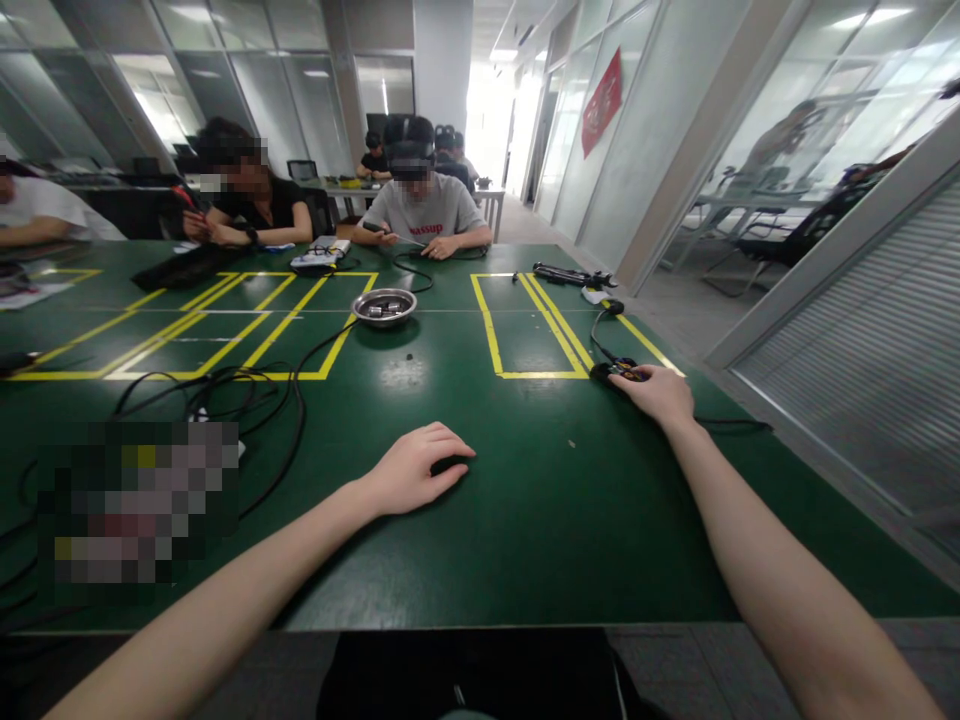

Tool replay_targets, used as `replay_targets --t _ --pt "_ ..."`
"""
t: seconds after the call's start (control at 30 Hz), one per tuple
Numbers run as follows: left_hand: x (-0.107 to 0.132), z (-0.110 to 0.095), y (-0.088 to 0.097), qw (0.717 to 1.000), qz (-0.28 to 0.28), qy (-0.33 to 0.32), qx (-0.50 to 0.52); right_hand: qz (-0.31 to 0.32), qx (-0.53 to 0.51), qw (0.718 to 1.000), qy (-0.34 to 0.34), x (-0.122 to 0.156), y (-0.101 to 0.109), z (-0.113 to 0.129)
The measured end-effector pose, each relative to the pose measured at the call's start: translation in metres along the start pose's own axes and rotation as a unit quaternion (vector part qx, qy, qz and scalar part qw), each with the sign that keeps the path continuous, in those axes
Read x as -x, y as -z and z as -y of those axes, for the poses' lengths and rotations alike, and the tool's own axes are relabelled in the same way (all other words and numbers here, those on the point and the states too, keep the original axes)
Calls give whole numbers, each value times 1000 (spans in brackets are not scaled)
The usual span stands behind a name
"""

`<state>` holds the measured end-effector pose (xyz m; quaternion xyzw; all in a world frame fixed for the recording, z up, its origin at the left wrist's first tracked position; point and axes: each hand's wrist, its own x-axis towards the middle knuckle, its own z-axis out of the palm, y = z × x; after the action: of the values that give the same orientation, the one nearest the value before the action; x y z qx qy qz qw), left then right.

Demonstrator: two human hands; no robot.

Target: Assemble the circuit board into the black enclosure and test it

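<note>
My left hand (416, 468) rests on the green table (517, 520) near its front edge. Its thumb stands apart from the loosely bent fingers, and only a dark shadow shows between them. Farther out on the right side, my right hand (664, 397) grips a small black object with coloured bits (628, 372) that lies by the yellow tape. A black cable (598, 325) runs from near this object to a dark rounded piece (613, 307) behind it. My fingers hide part of the object, and its exact kind is unclear.
A metal bowl (384, 308) holding small metal parts stands mid-table. Black cables (300, 400) coil at the left beside a blurred-out item (142, 500). A folded black tripod-like item (574, 275) lies at the far right. Across the table sits a person (427, 205), with others farther left.
</note>
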<state>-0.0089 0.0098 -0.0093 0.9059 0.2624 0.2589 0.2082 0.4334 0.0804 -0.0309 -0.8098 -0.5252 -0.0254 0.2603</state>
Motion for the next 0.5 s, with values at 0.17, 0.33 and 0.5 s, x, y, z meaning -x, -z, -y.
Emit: replay_targets --t 0.17,0.33,0.5 --pt "0 -1 -1 1000 -3 6 -2 114 -47 988 88 29 5 54" --pt "-1 -5 0 998 -52 9 -18 225 -182 897 334 95 2 118" --pt "-2 -6 4 999 -31 -18 -29 305 -248 780 487 151 6 154"
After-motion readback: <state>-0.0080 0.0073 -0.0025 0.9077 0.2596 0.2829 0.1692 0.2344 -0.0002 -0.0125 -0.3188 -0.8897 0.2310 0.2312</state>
